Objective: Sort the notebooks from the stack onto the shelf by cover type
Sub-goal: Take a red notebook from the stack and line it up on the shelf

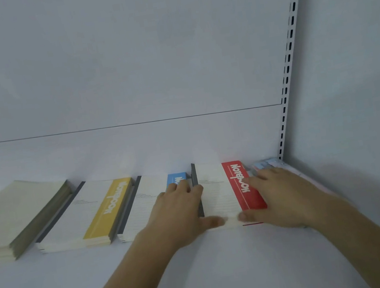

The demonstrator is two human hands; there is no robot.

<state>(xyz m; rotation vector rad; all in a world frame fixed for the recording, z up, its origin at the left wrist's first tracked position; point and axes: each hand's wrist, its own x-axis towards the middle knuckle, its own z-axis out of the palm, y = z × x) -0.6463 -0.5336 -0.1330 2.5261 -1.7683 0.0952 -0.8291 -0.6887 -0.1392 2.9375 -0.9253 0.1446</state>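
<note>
On the white shelf, a stack of white notebooks with a red "NOTEBOOK" band lies right of centre. My left hand holds its left side, fingers along the dark spine and thumb at the front edge. My right hand holds its right side, fingers over the red band and thumb on the front edge. To the left, in a row, lie a blue-band stack partly under my left hand, a yellow-band stack and a plain cream stack.
A light-blue notebook lies in the back right corner, mostly hidden behind my right hand. The slotted white upright and the side wall close the shelf on the right. The white back panel stands just behind the stacks.
</note>
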